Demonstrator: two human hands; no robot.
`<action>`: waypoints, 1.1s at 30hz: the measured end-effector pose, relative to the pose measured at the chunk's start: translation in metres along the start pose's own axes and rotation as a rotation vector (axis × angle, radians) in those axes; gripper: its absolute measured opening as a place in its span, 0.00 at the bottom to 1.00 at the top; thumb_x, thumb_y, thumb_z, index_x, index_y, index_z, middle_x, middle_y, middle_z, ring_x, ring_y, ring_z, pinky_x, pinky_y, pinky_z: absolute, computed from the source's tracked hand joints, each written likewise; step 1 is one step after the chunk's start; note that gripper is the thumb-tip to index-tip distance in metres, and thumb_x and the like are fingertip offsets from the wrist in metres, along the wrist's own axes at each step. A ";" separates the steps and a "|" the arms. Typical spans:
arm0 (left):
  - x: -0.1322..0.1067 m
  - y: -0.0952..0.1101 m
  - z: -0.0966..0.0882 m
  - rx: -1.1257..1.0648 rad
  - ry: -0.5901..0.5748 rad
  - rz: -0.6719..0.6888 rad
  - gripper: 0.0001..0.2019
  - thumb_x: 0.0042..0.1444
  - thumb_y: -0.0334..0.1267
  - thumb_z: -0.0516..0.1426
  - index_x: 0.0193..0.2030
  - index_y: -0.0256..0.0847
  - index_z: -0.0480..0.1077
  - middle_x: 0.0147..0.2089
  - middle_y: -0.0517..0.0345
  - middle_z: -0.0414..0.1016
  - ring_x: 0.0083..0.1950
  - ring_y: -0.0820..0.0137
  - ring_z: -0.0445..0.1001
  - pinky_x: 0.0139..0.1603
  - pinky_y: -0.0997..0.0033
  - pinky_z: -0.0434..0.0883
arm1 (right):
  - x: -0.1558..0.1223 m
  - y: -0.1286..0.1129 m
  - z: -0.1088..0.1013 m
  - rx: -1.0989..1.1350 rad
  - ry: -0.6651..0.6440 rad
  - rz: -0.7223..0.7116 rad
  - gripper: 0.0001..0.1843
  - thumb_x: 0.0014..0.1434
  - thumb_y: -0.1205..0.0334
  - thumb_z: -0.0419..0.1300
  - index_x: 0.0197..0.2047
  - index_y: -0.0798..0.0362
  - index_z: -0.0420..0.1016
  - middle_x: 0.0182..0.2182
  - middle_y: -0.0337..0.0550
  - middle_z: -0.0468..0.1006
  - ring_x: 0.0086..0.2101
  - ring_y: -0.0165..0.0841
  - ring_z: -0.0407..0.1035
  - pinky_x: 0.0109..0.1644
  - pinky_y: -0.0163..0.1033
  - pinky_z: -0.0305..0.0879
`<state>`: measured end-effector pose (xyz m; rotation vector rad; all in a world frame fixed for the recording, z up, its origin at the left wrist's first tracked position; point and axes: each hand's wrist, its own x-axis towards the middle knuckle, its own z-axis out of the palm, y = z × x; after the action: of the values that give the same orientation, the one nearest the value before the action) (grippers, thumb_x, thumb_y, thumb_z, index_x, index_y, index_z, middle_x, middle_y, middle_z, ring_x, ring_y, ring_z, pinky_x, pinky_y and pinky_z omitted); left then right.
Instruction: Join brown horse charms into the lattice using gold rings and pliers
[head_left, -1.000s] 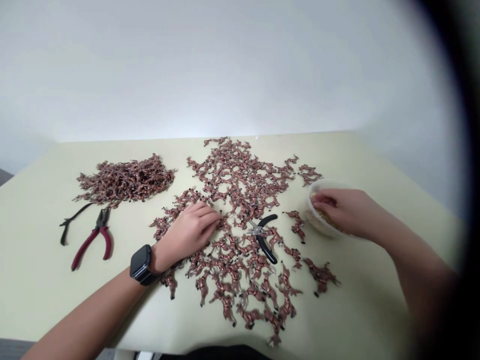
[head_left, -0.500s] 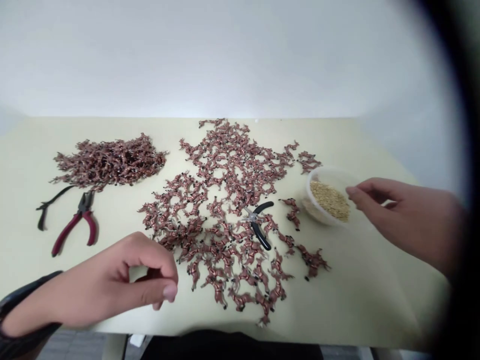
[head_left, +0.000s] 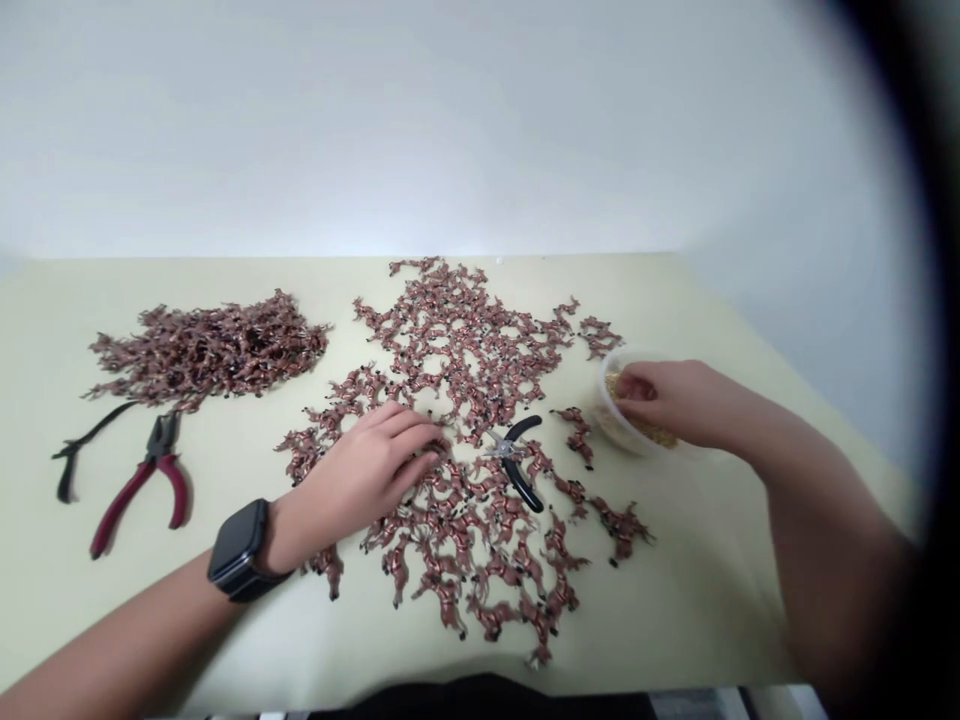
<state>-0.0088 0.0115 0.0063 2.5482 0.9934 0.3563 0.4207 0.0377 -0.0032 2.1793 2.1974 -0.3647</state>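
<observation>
My left hand (head_left: pixel 382 460), with a black smartwatch (head_left: pixel 240 550) on its wrist, is palm down over a wide spread of small brown animal figurines (head_left: pixel 495 365). Its fingers are bent and close together, the tips down among the figurines; what they pinch is hidden. To the right, a clear round tub (head_left: pixel 622 435) holds small gold-coloured pieces (head_left: pixel 660 436). The fingers of my right hand (head_left: pixel 664 395) reach inside it, drawn together against the pieces. Whatever lies between those fingertips is too small to make out. Black-handled pliers (head_left: pixel 520 478) rest on the figurines between my hands.
At the back left is a dense heap of similar brown figurines (head_left: pixel 214 350). In front of it lie red-handled pliers (head_left: pixel 127 505) with open handles and a thin black tool (head_left: pixel 69 470). A pale wall (head_left: pixel 375 130) borders the light table (head_left: pixel 675 620) at the back.
My left hand has moved right and forward from the front left, down onto the figurines. My right hand has gone from beside the tub's rim into it. The view has shifted slightly.
</observation>
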 end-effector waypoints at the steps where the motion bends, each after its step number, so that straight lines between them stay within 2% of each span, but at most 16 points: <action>1: -0.002 -0.004 0.004 0.009 0.032 -0.001 0.14 0.71 0.39 0.53 0.59 0.43 0.73 0.55 0.52 0.77 0.55 0.60 0.71 0.57 0.55 0.70 | 0.002 -0.001 0.001 -0.017 -0.054 -0.006 0.11 0.58 0.51 0.60 0.32 0.50 0.72 0.28 0.43 0.77 0.28 0.35 0.68 0.33 0.39 0.58; 3: -0.006 -0.009 0.011 0.017 0.086 0.002 0.14 0.71 0.38 0.53 0.59 0.42 0.73 0.54 0.51 0.78 0.55 0.60 0.71 0.56 0.54 0.70 | 0.004 -0.001 0.004 -0.026 -0.103 -0.019 0.09 0.59 0.54 0.58 0.34 0.50 0.72 0.31 0.45 0.78 0.30 0.36 0.69 0.35 0.40 0.59; 5: -0.009 -0.012 0.016 0.015 0.121 0.005 0.14 0.71 0.38 0.53 0.58 0.42 0.74 0.53 0.51 0.78 0.54 0.60 0.71 0.55 0.54 0.70 | 0.003 0.001 0.009 -0.011 -0.084 -0.030 0.08 0.59 0.56 0.57 0.36 0.50 0.73 0.33 0.44 0.78 0.31 0.36 0.69 0.36 0.40 0.59; 10: -0.009 -0.011 0.023 -0.007 0.111 -0.002 0.13 0.71 0.37 0.53 0.55 0.41 0.75 0.51 0.52 0.79 0.51 0.62 0.71 0.53 0.56 0.70 | -0.003 0.006 0.017 0.025 -0.031 -0.043 0.07 0.60 0.56 0.59 0.37 0.49 0.73 0.32 0.43 0.79 0.31 0.36 0.69 0.36 0.40 0.60; 20: -0.010 -0.010 0.019 -0.052 0.131 -0.031 0.12 0.70 0.36 0.53 0.54 0.41 0.76 0.50 0.52 0.80 0.50 0.62 0.72 0.53 0.55 0.69 | -0.005 0.005 0.016 0.089 -0.051 -0.041 0.08 0.61 0.54 0.58 0.38 0.48 0.74 0.32 0.42 0.80 0.31 0.37 0.72 0.37 0.41 0.62; 28: -0.010 -0.009 0.019 -0.055 0.155 -0.039 0.12 0.69 0.36 0.54 0.54 0.42 0.76 0.50 0.52 0.80 0.51 0.61 0.72 0.54 0.55 0.69 | -0.009 0.003 0.014 0.055 -0.025 -0.083 0.10 0.62 0.51 0.58 0.40 0.47 0.75 0.32 0.41 0.80 0.31 0.37 0.72 0.37 0.41 0.62; 33: -0.008 -0.010 0.018 -0.035 0.141 -0.035 0.14 0.70 0.39 0.55 0.58 0.46 0.75 0.56 0.53 0.78 0.56 0.58 0.70 0.58 0.51 0.66 | -0.011 -0.002 0.010 0.042 -0.012 -0.084 0.13 0.65 0.49 0.57 0.39 0.48 0.76 0.32 0.41 0.80 0.30 0.36 0.71 0.36 0.41 0.61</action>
<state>-0.0141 0.0082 -0.0147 2.4992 1.0709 0.5450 0.4177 0.0246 -0.0108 2.1034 2.3016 -0.4289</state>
